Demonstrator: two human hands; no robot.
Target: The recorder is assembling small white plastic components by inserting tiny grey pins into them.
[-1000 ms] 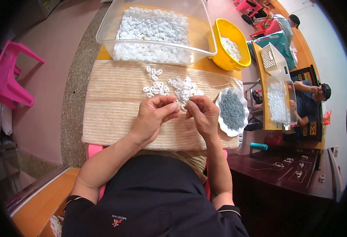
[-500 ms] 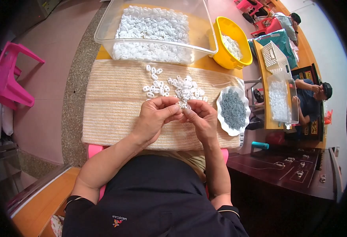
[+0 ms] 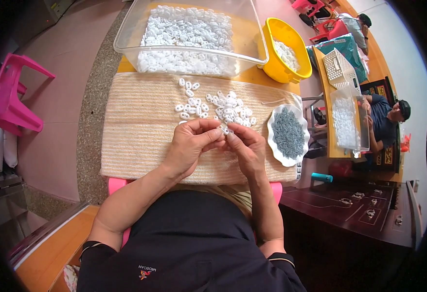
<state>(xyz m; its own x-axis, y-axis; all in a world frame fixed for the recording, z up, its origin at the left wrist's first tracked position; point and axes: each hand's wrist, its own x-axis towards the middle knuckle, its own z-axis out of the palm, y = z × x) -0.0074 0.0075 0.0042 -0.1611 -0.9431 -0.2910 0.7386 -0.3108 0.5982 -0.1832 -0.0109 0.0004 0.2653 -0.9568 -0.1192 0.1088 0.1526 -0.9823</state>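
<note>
My left hand [image 3: 194, 144] and my right hand [image 3: 247, 147] meet over the towel-covered tabletop, thumbs and forefingers pinched together. Between the fingertips shows a small white oval plastic piece with holes [image 3: 225, 131], partly covered by the fingers. Whether the right fingertips also hold something smaller is hidden. Just beyond the hands lies a pile of similar white oval pieces [image 3: 230, 107]. To its left, more two-holed ovals [image 3: 192, 103] are spread loosely. Right of my right hand stands a white scalloped dish [image 3: 298, 160] full of small grey slender parts [image 3: 288, 132].
A clear plastic bin [image 3: 250, 29] with many white pieces stands at the far side, beside a yellow basin [image 3: 267, 36]. A striped towel [image 3: 135, 131] covers the table. Pink stools [image 3: 21, 97] are at the left. Another person [image 3: 381, 117] sits at a table to the right.
Both hands stay pinched around the small white piece in nearly the same place, the right fingers shifting only slightly. The person at the right has raised their head and lowered a hand.
</note>
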